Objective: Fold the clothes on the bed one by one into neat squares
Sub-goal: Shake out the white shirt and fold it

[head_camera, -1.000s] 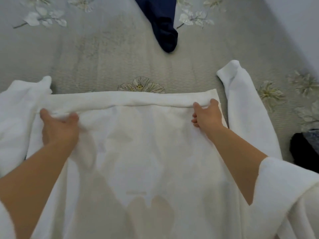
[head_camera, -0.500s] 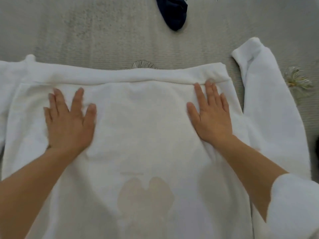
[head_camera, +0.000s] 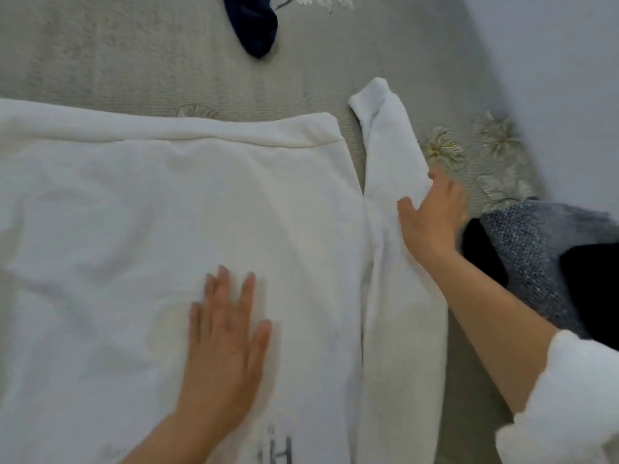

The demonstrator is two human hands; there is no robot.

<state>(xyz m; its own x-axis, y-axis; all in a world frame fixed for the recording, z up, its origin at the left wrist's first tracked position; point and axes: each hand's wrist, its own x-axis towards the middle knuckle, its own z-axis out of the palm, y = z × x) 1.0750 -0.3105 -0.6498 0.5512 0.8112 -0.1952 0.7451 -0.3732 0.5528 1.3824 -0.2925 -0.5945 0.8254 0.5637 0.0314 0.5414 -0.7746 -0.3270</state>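
While the white sweatshirt lies flat and unfolded on the bed, my left grip presses it open-palmed at six o'clock. My right grip, fingers straight, touches its sleeve at three. No fold is made yet; I judge the navy garment at twelve and the grey knit at four wait their turn.

Left hand palm down, fingers straight and spread. Right hand out farther right, fingers extended, thumb splayed, motion-blurred. Right forearm bare.
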